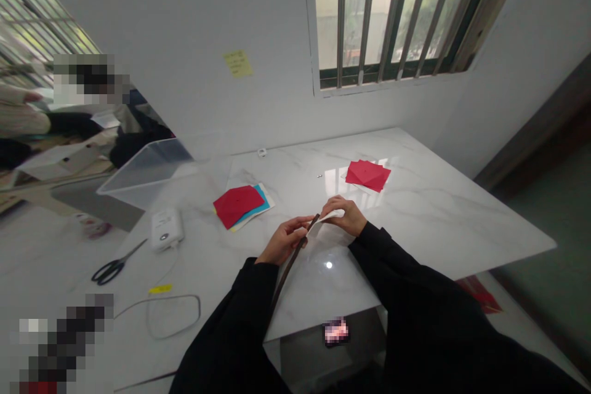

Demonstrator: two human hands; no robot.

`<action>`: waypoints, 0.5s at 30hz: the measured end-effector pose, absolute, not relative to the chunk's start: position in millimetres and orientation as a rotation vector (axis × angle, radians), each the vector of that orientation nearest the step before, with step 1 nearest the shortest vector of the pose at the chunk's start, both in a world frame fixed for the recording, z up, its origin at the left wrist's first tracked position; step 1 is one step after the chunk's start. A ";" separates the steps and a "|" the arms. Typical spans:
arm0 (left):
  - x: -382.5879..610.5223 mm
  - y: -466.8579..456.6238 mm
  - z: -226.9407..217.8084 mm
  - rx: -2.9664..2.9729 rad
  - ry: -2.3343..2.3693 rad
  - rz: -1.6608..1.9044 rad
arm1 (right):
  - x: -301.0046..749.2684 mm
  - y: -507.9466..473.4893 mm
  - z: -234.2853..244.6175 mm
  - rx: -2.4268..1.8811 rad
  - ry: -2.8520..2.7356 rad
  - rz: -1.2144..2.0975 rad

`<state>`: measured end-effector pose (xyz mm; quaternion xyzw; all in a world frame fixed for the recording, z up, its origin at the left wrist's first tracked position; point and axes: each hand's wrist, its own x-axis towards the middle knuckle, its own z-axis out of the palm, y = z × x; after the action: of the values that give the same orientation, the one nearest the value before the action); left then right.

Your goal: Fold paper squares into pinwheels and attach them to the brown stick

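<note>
My left hand is closed, its fingertips pinching a narrow dark brown strip. One end of the strip sticks out just past the fingers, and the rest hangs down along my sleeve toward the table's front edge. My right hand is closed on a thin white piece that looks like paper. It bends across to the left fingertips, where it meets or passes by the brown strip; I cannot tell whether they are joined. Both hands are just above the white marbled table.
Red, blue and pale sheets lie stacked left of my hands; another red stack lies farther right. Black scissors, a white device with a cable and a clear plastic bin stand left. A person sits beyond.
</note>
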<state>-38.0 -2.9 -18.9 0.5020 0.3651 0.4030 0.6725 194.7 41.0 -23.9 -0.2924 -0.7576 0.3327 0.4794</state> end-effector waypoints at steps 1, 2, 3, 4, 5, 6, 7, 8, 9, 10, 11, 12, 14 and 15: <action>-37.8 -2.7 -19.3 1.132 0.826 0.911 | 194.8 41.0 -24.8 -0.736 -1.837 0.825; -37.5 -2.6 -20.0 1.133 0.831 0.913 | 194.8 41.0 -25.7 -0.769 -1.824 0.842; -37.1 -2.3 -20.9 1.133 0.835 0.916 | 194.7 41.0 -26.6 -0.804 -1.815 0.868; -36.8 -2.0 -21.9 1.136 0.836 0.919 | 194.4 41.1 -27.5 -0.829 -1.809 0.908; -36.5 -1.6 -23.0 1.142 0.832 0.922 | 194.0 41.2 -28.3 -0.841 -1.802 0.962; -36.4 -1.1 -24.2 1.149 0.825 0.924 | 193.4 41.4 -29.2 -0.836 -1.789 1.028; -36.5 -0.6 -25.3 1.156 0.818 0.924 | 192.6 41.7 -30.1 -0.816 -1.769 1.099; -36.7 -0.1 -26.3 1.161 0.813 0.923 | 191.6 42.0 -31.1 -0.790 -1.740 1.169; -37.1 0.2 -27.0 1.165 0.811 0.920 | 190.6 42.3 -32.3 -0.766 -1.703 1.227; -37.4 0.5 -27.6 1.167 0.810 0.916 | 189.4 42.6 -33.6 -0.747 -1.665 1.274; -37.8 0.7 -27.9 1.167 0.809 0.912 | 188.3 42.8 -35.1 -0.733 -1.630 1.314; -37.9 0.7 -27.9 1.167 0.805 0.908 | 187.1 43.0 -36.6 -0.724 -1.598 1.353; -37.4 0.3 -27.4 1.167 0.789 0.903 | 185.0 43.4 -39.5 -0.711 -1.544 1.422; -36.8 0.1 -27.0 1.163 0.780 0.905 | 183.9 43.6 -40.8 -0.707 -1.521 1.450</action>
<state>-36.8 0.1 -27.0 0.5163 0.3465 0.4019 0.6723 183.9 43.6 -40.8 -0.2855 -0.6141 0.5853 0.4458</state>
